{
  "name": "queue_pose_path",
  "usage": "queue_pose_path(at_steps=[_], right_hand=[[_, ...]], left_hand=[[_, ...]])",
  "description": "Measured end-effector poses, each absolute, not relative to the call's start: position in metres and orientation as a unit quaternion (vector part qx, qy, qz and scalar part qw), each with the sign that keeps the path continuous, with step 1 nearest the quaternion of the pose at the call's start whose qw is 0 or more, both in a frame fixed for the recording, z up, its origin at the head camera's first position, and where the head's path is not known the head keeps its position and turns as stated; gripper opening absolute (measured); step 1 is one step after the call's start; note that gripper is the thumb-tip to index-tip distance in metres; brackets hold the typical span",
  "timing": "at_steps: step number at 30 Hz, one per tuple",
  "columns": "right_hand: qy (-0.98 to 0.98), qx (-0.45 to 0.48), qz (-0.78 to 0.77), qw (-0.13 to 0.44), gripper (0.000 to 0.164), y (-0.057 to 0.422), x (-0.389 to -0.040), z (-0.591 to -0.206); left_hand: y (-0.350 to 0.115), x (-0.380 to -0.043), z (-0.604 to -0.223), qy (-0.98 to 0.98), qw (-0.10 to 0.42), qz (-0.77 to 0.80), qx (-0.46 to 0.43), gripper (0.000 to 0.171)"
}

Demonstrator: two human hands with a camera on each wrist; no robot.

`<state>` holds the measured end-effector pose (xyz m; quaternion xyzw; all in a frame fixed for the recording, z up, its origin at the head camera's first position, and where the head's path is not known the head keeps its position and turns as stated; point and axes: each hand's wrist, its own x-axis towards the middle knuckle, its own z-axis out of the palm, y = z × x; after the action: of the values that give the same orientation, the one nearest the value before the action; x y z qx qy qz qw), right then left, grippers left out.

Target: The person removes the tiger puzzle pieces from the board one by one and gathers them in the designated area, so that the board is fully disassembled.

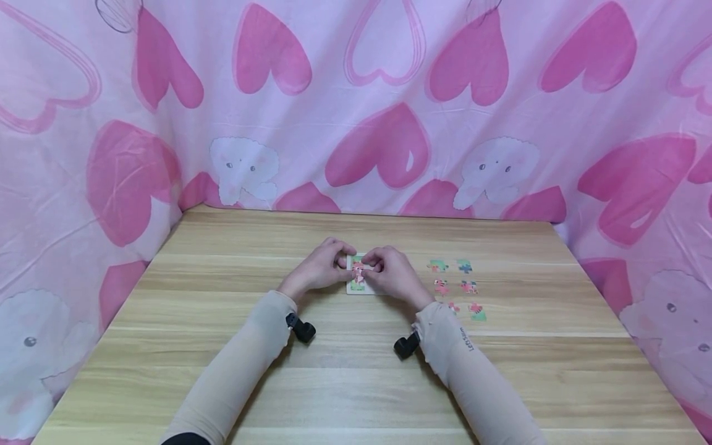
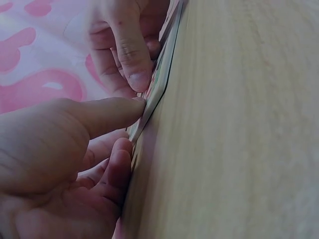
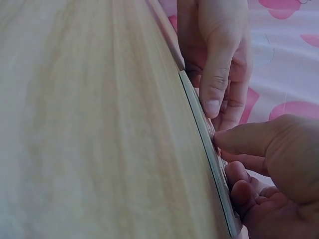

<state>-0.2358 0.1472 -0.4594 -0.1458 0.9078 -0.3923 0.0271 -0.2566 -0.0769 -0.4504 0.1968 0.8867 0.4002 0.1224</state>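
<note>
While touching puzzle board (image 1: pixel 371 290) w/ L hand (image 1: pixel 319 267) & R hand (image 1: pixel 394 272), can't tell if pinching; prob. part-done, w/ fitted pcs (image 1: pixel 358 283) at left, six loose pcs (image 1: pixel 469 287) at far right to add.

Puzzle board (image 1: pixel 368 291) on the table (image 1: pixel 345 383), loose pieces (image 1: pixel 470 287) in two columns to its right, cloth (image 1: pixel 378 145) behind.

I can see from here a pink cloth (image 1: pixel 356 111) with darker hearts (image 1: pixel 384 145), which covers the upper part and both sides of the frame; a wood-grain counter (image 1: pixel 356 389) fills the lower middle.
</note>
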Motion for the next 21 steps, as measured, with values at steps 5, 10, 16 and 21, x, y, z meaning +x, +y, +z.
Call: queue_pose_path(at_steps=[5,10,16,21], right_hand=[[0.910,-0.140,-0.389,0.030,0.025,0.1466,-0.2358,-0.4610],[0.908,-0.135,-0.393,0.040,0.023,0.1451,-0.2359,-0.4621],[0.910,-0.131,-0.391,0.039,0.023,0.1421,-0.2364,-0.4618],[0.909,-0.122,-0.395,0.044,0.025,0.1397,-0.2362,-0.4603]], left_hand=[[-0.0749,-0.2563,-0.4514,0.889,0.121,0.398,0.190,0.050],[-0.0740,-0.2554,-0.4527,0.889,0.121,0.404,0.180,0.052],[-0.0732,-0.2555,-0.4518,0.887,0.121,0.411,0.172,0.053],[-0.0731,-0.2557,-0.4511,0.887,0.118,0.411,0.172,0.054]])
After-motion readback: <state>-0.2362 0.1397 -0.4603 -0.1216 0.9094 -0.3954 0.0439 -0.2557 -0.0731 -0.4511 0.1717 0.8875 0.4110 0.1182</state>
